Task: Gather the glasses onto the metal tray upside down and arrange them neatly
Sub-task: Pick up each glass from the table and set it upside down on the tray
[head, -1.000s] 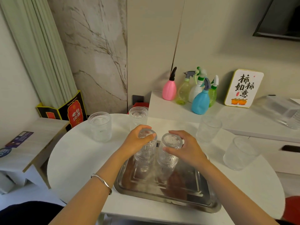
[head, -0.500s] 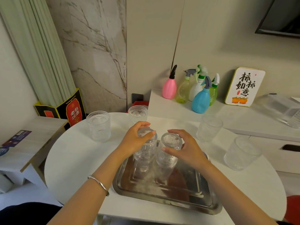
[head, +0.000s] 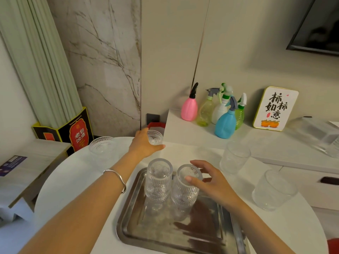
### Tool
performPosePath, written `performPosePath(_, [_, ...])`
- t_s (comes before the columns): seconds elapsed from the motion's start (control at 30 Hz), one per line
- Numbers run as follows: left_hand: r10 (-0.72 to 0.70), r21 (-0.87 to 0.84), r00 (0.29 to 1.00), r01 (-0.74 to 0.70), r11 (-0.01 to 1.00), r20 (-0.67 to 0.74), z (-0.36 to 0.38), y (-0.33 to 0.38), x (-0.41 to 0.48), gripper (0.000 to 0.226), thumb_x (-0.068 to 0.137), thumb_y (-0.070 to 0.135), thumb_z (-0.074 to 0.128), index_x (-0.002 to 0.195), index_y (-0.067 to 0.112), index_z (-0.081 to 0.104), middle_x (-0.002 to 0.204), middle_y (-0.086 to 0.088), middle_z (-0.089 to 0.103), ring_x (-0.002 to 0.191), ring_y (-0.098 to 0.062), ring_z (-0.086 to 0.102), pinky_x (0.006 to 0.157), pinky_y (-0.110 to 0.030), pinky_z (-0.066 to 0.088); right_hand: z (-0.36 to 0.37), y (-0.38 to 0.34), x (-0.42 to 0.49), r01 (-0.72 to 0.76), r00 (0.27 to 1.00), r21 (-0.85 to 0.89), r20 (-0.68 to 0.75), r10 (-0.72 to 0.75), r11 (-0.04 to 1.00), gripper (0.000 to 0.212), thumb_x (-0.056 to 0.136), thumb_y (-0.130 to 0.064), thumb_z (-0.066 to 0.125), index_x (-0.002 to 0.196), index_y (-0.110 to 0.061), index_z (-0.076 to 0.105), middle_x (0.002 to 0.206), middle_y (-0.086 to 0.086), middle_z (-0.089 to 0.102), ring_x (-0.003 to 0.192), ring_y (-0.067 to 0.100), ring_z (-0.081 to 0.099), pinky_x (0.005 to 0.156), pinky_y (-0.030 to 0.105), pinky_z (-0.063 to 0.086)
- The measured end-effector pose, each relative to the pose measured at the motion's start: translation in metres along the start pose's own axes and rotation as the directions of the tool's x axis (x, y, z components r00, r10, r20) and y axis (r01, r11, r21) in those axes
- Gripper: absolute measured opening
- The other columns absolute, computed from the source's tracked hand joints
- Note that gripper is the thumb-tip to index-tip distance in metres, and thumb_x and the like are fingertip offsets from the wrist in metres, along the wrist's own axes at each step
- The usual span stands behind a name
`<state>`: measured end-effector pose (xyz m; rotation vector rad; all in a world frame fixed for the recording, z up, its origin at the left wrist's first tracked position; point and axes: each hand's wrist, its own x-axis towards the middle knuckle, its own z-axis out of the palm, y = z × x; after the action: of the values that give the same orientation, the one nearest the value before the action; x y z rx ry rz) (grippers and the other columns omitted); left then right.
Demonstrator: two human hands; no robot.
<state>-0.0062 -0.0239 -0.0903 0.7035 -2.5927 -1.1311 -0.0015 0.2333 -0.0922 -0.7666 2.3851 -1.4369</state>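
Note:
Two ribbed glasses stand upside down side by side at the far end of the metal tray [head: 165,235]: the left one [head: 158,180] and the right one [head: 185,187]. My right hand [head: 211,182] rests its fingers loosely around the right glass's top. My left hand [head: 145,145] is stretched to the table's far edge and wraps an upright patterned glass [head: 155,137]. Another upright patterned glass [head: 102,149] stands at the far left. Two plain upright glasses stand at the right, one farther [head: 234,157] and one nearer [head: 273,189].
The round white table [head: 77,180] carries everything. Behind it a white ledge holds several spray bottles [head: 225,121] and a small sign [head: 275,109]. A low wooden shelf [head: 22,171] stands at the left, with a black and red box [head: 73,132] by the curtain.
My left hand let go of the left upturned glass and reached away to the far upright glass. My right hand loosened on the right glass.

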Motion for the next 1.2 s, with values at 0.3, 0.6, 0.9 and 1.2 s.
performPosePath(0.3, [-0.095, -0.429, 0.984, 0.022, 0.903, -0.149, -0.012, 0.014, -0.011, 0.077, 0.062, 0.038, 0.084, 0.128, 0.014, 0.052, 0.121, -0.006, 0.062, 0.106, -0.022, 0.058, 0.092, -0.040, 0.050, -0.012, -0.005, -0.001, -0.003, 0.998, 0.124, -0.068, 0.012, 0.992, 0.059, 0.061, -0.063, 0.065, 0.114, -0.037, 0.057, 0.119, -0.016, 0.060, 0.108, 0.005, 0.058, 0.071, 0.009, 0.049])
performPosePath(0.6, [0.271, -0.842, 0.925, 0.089, 0.532, 0.268, -0.025, 0.103, -0.070, 0.075, 0.061, 0.040, 0.075, 0.129, 0.018, 0.052, 0.122, -0.006, 0.064, 0.109, -0.022, 0.063, 0.084, -0.038, 0.056, -0.030, -0.045, 0.005, 0.050, 0.996, 0.583, -0.085, -0.001, 0.811, 0.088, 0.064, -0.052, 0.071, 0.141, -0.029, 0.035, 0.133, -0.003, 0.058, 0.115, 0.017, 0.062, 0.090, 0.031, 0.054])
performPosePath(0.9, [0.423, -0.468, 0.830, -0.230, 0.853, 0.363, 0.003, 0.096, -0.090, 0.076, 0.065, 0.061, 0.067, 0.132, 0.032, 0.047, 0.133, 0.014, 0.052, 0.123, -0.001, 0.047, 0.099, -0.023, 0.038, -0.077, -0.027, -0.029, 0.135, 0.956, 0.498, -0.294, 0.020, 0.856, 0.070, 0.057, -0.043, 0.078, 0.122, -0.029, 0.054, 0.114, -0.002, 0.070, 0.101, 0.011, 0.068, 0.079, 0.026, 0.058])
performPosePath(1.2, [0.367, 0.094, 0.811, -0.454, 0.886, 0.455, 0.023, 0.049, -0.089, 0.080, 0.056, 0.073, 0.069, 0.126, 0.039, 0.049, 0.135, 0.020, 0.050, 0.122, -0.001, 0.042, 0.116, -0.042, 0.009, -0.081, 0.005, -0.045, 0.050, 0.955, -0.136, -0.283, -0.087, 0.989, 0.072, 0.054, -0.042, 0.086, 0.117, -0.035, 0.051, 0.108, -0.023, 0.058, 0.099, -0.007, 0.057, 0.067, 0.011, 0.052])
